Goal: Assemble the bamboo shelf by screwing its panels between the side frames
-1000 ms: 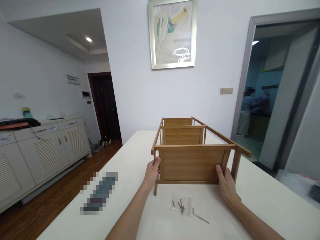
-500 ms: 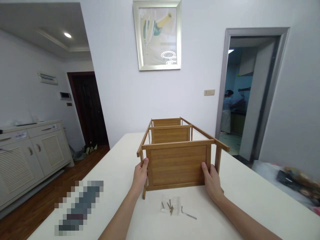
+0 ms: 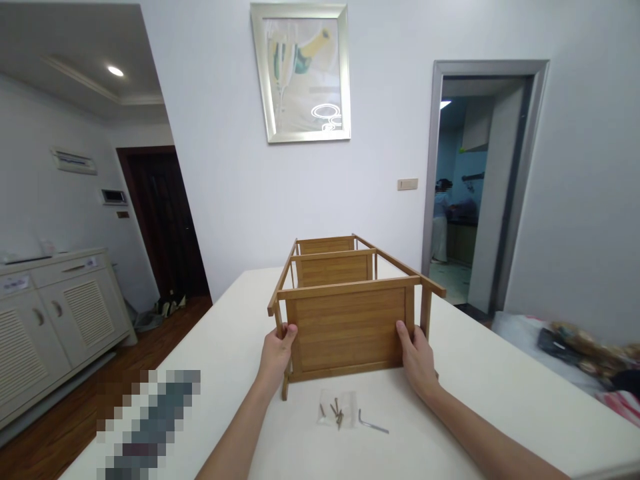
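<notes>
A brown wooden shelf rack (image 3: 350, 330) lies on its side on the white table, its several panels standing upright one behind another. My left hand (image 3: 277, 353) is closed on the left edge of the nearest panel, thumb on its face. At the right edge of that same panel, my right hand (image 3: 417, 360) grips with its thumb against the wood; its other fingers are mostly hidden behind. In front of the rack lies a clear plastic bag (image 3: 325, 415) with several screws (image 3: 336, 410) in or on it. Beside the bag rests a metal hex key (image 3: 374, 424).
The white table (image 3: 225, 333) reaches toward the wall. A pixelated dark object (image 3: 157, 420) lies at its left. A pale cabinet (image 3: 75, 307) stands to the left. Items on a plastic-covered surface (image 3: 530, 333) lie at the right. A person (image 3: 441, 220) is visible through the doorway.
The view has turned slightly right, so everything sits a little further left. Both hands keep their hold on the shelf rack, which shows no clear movement on the table.
</notes>
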The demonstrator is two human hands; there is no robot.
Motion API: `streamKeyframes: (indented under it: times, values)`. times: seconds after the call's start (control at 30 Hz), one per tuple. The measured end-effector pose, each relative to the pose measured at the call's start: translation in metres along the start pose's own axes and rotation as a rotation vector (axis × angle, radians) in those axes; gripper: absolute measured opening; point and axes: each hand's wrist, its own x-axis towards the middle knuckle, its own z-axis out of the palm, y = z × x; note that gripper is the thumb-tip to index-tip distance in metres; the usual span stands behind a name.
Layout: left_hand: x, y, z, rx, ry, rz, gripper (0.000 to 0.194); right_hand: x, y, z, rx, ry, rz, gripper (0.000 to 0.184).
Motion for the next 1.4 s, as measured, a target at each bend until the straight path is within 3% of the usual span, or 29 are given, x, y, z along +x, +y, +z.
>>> streamKeyframes:
  times: [0.13,0.47,0.6,0.73,0.9,1.03,1.13,1.23,1.4]
  values:
    - [-0.003,0.003,0.002,-0.034,-0.054,-0.034,0.047,0.001,0.002,0.0,0.03,-0.026,0.012,0.043]
    - [-0.01,0.014,-0.002,-0.197,-0.241,-0.091,0.054,-0.002,0.002,-0.011,0.058,-0.178,0.071,0.041]
    - [-0.009,0.01,-0.005,-0.158,-0.231,-0.124,0.054,-0.016,0.01,-0.029,0.102,-0.192,-0.022,0.044]
    - [-0.006,0.005,-0.006,-0.118,-0.228,-0.156,0.053,-0.023,0.017,-0.049,0.121,-0.06,-0.05,0.035]
    - [-0.006,0.006,-0.006,-0.094,-0.233,-0.169,0.051,-0.009,0.016,-0.067,0.084,0.057,-0.093,0.034]
    - [-0.005,0.003,-0.002,-0.051,-0.134,-0.141,0.047,0.004,0.013,-0.068,0.09,0.012,-0.133,0.032]
    - [-0.004,-0.001,0.002,0.002,-0.035,-0.114,0.045,0.004,0.012,-0.064,0.048,0.047,-0.142,0.025]
    - [-0.004,-0.004,0.002,-0.02,-0.075,-0.128,0.045,-0.003,0.017,-0.061,0.023,0.06,-0.147,0.022]
    - [-0.006,-0.005,-0.004,-0.042,-0.159,-0.16,0.053,-0.009,0.04,-0.058,-0.117,-0.069,-0.166,0.019]
